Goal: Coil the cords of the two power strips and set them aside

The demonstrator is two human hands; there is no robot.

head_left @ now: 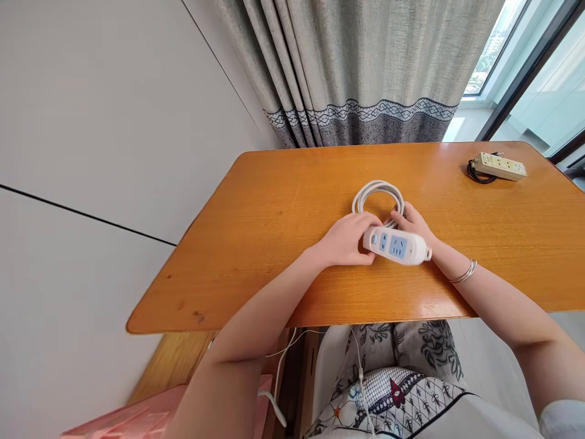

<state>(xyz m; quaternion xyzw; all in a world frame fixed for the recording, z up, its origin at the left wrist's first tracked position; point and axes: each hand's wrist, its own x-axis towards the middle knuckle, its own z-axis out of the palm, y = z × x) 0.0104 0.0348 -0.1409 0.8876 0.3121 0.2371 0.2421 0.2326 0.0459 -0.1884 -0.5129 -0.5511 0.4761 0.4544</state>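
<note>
A white power strip (397, 245) with blue socket faces is held above the near part of the wooden table (256, 244). My left hand (351, 239) grips its left end, thumb below and fingers over the top. Just behind the strip, my right hand (414, 222) has its fingers closed on the coiled white cord (378, 186), at the right side of the loop. The strip partly hides that hand. The coil's lower part is covered by my hands and the strip.
At the table's far right lies a second, cream power strip (500, 166) with a black cord (479, 175). A grey curtain (365, 67) hangs beyond the far edge, and a white wall (100, 122) stands to the left. Thin white cables (280, 372) hang below the near edge.
</note>
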